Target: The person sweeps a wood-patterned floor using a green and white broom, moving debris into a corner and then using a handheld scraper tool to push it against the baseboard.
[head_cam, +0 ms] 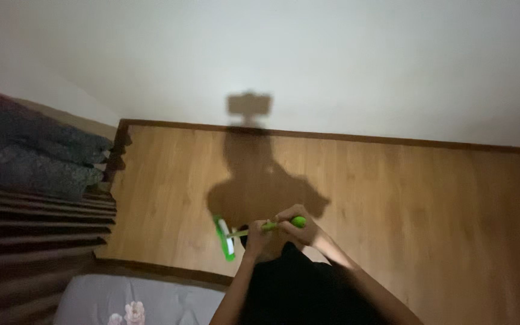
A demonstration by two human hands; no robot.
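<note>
- item in use: a mop with a bright green flat head and a green handle, located just below the centre of the frame.
- mop head: lies on the wooden floor, angled, with a pale strip along its middle.
- handle: runs from the head toward the right and ends in a rounded green knob beside the upper hand.
- left hand: clenched around the handle partway along it, close to the mop head.
- right hand: clenched around the handle just below the knob; the knob shows past the fingers.
- both forearms enter from the lower centre of the frame, over dark clothing.
- shadow: the person's shadow falls across the floor and up the white wall in the upper half of the frame; a boxy shape tops it.
- skirting board: dark wooden strip where floor and wall meet.
- left of the frame: stacked dark folded blankets above a striped brown fabric.
- lower left: a grey bedsheet with a pale flower print, edged by a wooden frame.
- image quality: dim and slightly blurred; finger detail cannot be resolved.
</note>
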